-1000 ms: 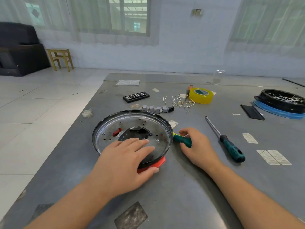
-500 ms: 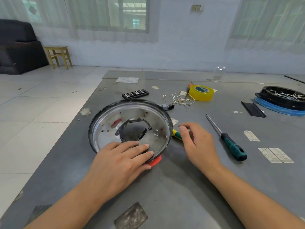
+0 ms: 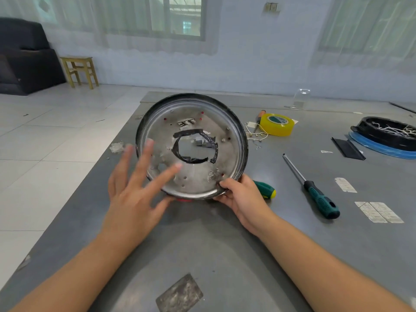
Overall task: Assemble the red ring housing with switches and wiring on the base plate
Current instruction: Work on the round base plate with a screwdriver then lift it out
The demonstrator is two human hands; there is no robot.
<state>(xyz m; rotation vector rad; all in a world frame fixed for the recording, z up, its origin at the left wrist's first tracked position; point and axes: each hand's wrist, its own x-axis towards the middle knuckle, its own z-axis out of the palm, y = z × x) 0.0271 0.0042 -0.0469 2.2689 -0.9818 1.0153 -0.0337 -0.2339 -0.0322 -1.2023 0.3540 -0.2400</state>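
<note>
The round metal base plate (image 3: 227,143) stands tilted up on its near edge, its inner face towards me, with a ragged central hole. My right hand (image 3: 242,197) grips its lower right rim. My left hand (image 3: 137,183) hovers in front of its lower left part, fingers spread, holding nothing. A sliver of the red ring housing (image 3: 185,200) shows under the plate's bottom edge. Through the hole I see small grey switches (image 3: 201,142) lying on the table. Loose white wires (image 3: 255,131) lie beside the tape.
A green-handled screwdriver (image 3: 315,194) lies to the right, and another green handle (image 3: 265,191) pokes out behind my right hand. Yellow tape roll (image 3: 276,124) sits at the back, a black tray of wires (image 3: 387,136) on a blue ring far right. The table's left edge (image 3: 94,174) is close.
The plate has been tipped up from lying flat to standing on its near edge. My right hand moved onto its rim; my left hand lifted off and opened.
</note>
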